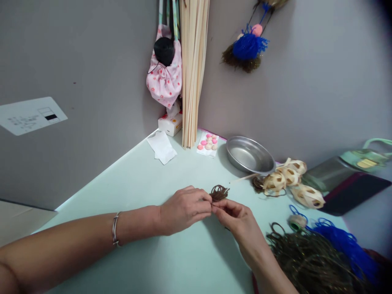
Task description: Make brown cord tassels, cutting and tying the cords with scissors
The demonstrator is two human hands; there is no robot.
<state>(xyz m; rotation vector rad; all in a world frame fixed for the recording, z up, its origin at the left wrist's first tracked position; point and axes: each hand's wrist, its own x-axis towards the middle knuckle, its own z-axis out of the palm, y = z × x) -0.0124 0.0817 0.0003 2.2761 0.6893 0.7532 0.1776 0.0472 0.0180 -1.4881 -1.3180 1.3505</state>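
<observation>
A small bundle of brown yarn loops [219, 192] sticks up between my two hands above the pale green table [147, 179]. My left hand [183, 210], with a bracelet on its wrist, pinches the base of the bundle from the left. From the right, my right hand [237, 218] has its fingers curled and pinched against the same base. The fingertips of both hands meet just under the loops.
A metal bowl [250, 155], woven straw balls [289, 179] and a card of pink and tan beads [208, 143] lie behind. Heaps of brown yarn [309, 261] and blue yarn [346, 247] lie at the right. Bamboo strips [192, 73] lean in the corner beside a pink bag [165, 77].
</observation>
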